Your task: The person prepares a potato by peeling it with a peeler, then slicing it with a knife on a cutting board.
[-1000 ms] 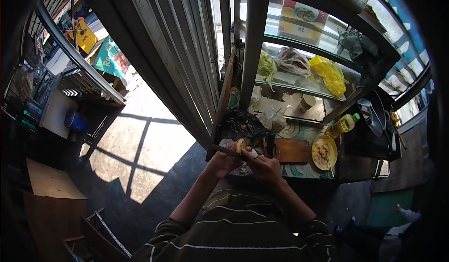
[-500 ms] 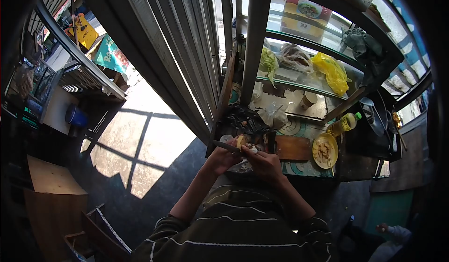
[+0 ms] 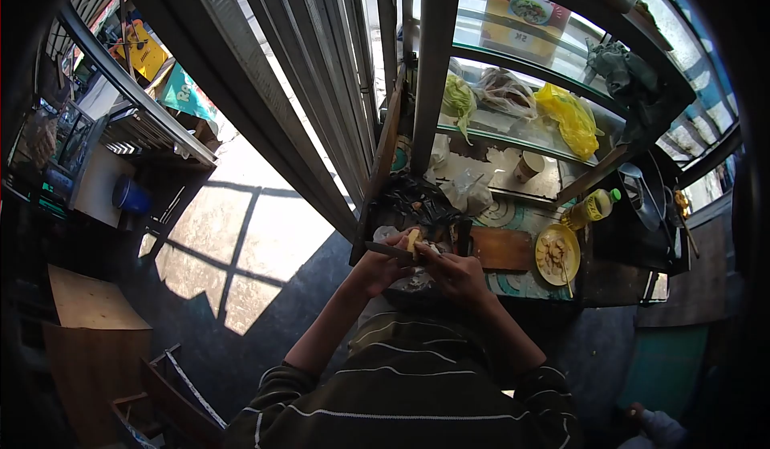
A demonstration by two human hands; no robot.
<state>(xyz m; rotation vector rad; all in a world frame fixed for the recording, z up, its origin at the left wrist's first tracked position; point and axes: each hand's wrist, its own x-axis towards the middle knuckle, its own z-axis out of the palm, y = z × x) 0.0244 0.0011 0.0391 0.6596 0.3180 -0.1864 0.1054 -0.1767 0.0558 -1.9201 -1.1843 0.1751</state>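
My left hand (image 3: 378,274) is closed around a small pale yellow piece (image 3: 414,239), its fingers beneath and behind it. A knife (image 3: 388,249) with a dark blade lies across the front of the piece, its tip pointing left past my left hand. My right hand (image 3: 455,276) is closed at the knife's right end, close beside the piece, and its fingers hide the handle. Both hands are close together over the counter's near edge, in front of a black plastic bag (image 3: 411,202). Clear plastic shows beneath them.
Right of my hands are a wooden board (image 3: 501,249), a yellow plate (image 3: 557,255) with food scraps and a utensil, and an oil bottle (image 3: 592,209). A paper cup (image 3: 528,167) stands behind. A glass case holds a yellow bag (image 3: 567,122). Another person's sleeve (image 3: 662,428) shows lower right.
My hands stay together with the piece and knife, shifting only slightly. The other person at the lower right has moved lower in view. The whole view has shifted a little.
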